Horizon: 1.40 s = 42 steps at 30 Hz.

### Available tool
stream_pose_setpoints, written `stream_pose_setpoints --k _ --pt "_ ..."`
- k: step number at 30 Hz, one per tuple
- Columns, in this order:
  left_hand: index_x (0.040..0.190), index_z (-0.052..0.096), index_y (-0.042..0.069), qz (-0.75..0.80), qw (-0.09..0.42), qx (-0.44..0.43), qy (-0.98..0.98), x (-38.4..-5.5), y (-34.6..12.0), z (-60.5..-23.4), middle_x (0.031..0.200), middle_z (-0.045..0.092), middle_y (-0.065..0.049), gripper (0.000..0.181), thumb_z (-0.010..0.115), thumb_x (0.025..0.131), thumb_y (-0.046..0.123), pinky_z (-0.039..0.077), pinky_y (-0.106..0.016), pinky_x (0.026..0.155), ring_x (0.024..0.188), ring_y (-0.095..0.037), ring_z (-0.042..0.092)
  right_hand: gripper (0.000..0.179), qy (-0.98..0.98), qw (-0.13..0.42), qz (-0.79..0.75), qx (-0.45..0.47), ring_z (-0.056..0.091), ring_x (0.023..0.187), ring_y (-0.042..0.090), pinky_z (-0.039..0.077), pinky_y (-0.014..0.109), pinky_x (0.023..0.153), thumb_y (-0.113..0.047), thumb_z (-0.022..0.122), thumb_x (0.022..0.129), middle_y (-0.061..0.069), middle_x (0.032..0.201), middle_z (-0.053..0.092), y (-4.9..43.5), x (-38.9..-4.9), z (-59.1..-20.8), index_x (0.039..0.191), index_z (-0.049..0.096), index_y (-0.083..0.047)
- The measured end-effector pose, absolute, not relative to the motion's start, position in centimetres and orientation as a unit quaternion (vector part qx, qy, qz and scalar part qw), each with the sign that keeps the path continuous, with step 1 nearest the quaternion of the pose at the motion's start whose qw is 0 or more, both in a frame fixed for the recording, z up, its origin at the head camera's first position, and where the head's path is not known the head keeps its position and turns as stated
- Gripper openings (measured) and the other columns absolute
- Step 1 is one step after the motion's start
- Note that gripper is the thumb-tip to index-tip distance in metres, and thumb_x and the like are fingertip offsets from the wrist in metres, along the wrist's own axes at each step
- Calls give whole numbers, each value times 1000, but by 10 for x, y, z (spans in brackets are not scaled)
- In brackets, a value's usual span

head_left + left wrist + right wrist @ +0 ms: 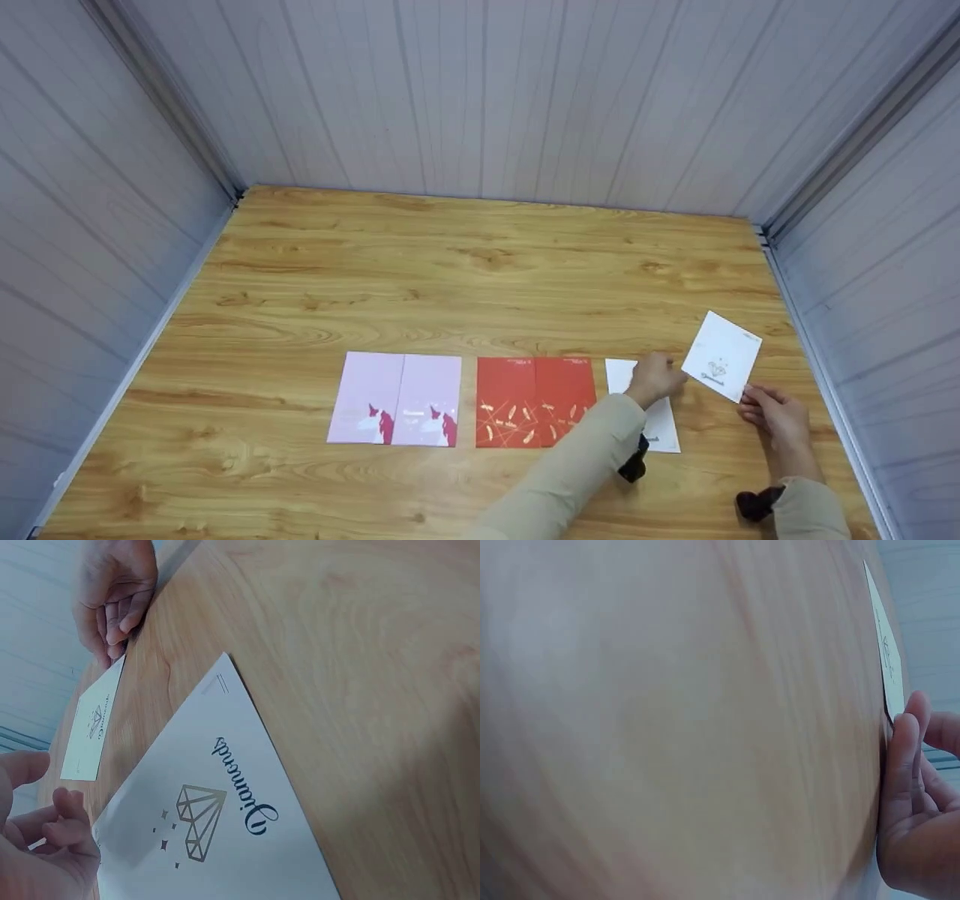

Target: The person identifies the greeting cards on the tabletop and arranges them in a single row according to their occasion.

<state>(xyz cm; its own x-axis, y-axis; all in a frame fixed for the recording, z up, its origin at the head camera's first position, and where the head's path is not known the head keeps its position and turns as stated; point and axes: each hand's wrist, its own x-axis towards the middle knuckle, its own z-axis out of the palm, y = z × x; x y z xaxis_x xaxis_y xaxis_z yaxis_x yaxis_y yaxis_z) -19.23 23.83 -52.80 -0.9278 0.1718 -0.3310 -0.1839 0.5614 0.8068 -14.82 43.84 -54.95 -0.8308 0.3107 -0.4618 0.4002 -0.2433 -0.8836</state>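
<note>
Near the table's right side, my right hand pinches one corner of a white card printed with a diamond drawing. That card sits turned askew, its opposite corner close to my left hand. Over a second white card, my left hand spans the upper part and hides some of it. In the left wrist view, the left thumb and fingers stand apart; whether they touch the askew card's corner I cannot tell. The second card shows "Diamonds" lettering. In the right wrist view, the right fingertips meet the card's edge.
Two red cards with gold feather prints lie side by side left of the white one. Further left are two pink cards with a unicorn-like print. Pale panel walls enclose the wooden table at the back and sides.
</note>
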Motion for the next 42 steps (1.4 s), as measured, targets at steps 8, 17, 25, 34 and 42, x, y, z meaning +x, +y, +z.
stream_pose_setpoints --k 8,17,25,34,42 --pt "73 56 7 470 217 -26 855 -194 248 -528 67 48 0 21 64 79 25 37 -24 53 60 -13 45 18 605 14 -736 305 60 51 11 49 22 53 -5 61 81 2 60 62 436 -147 -550 66 64 -13" --pt "68 53 8 478 217 -32 850 -195 248 -528 62 43 0 22 64 79 23 33 -25 49 55 -13 40 10 628 13 -715 306 61 54 11 49 22 56 -10 63 81 1 62 62 434 -149 -548 71 62 -11" --pt "76 64 9 480 229 -19 846 -196 249 -528 63 48 3 12 63 78 20 36 -23 53 59 -11 43 9 663 25 -683 307 61 55 11 49 22 55 -14 62 82 0 62 62 431 -150 -544 76 59 -9" --pt "104 63 10 451 247 -19 858 -197 254 -531 96 60 1 30 62 78 23 42 -25 71 81 -13 53 8 663 24 -677 318 61 56 11 49 23 57 -13 59 83 0 63 62 427 -149 -545 82 56 -6" --pt "109 61 8 455 240 2 857 -196 256 -531 100 60 0 34 63 78 24 42 -24 76 93 -13 54 10 661 19 -679 319 61 57 11 49 23 58 -15 59 83 -1 65 61 428 -149 -544 83 56 -6"
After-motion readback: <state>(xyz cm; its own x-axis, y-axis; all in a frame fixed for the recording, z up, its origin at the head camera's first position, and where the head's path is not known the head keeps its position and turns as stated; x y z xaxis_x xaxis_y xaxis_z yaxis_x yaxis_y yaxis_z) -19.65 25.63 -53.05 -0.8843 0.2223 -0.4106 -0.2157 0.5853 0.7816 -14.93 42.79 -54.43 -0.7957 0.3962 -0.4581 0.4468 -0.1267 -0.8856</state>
